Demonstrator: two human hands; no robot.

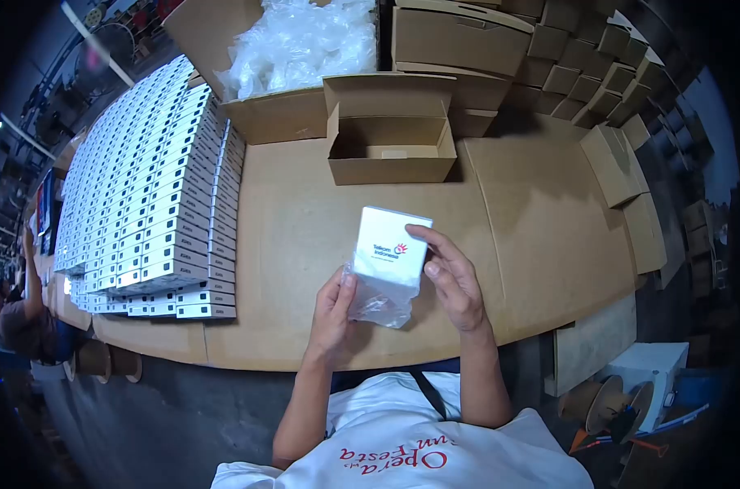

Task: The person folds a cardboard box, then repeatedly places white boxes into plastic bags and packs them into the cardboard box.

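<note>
A small white box (384,236) with a "Telkom Indonesia" print is held above the cardboard-topped table, its lower part inside a clear plastic bag (384,308). My left hand (334,310) is closed on the bag and the box's lower left side, thumb in front. On the other side, my right hand (454,281) holds the box's right edge, with a fingertip on the upper right corner and the thumb lower down. Its remaining fingers are partly hidden. Beyond both hands stands an open brown carton (394,170), with a small pale patch inside.
Stacked white boxes (154,196) rise at the left. A large carton of clear plastic bags (300,45) stands at the back, beside stacked brown cartons (459,41). Open cardboard flaps (614,167) are at the right. Another person (29,314) is at the far left.
</note>
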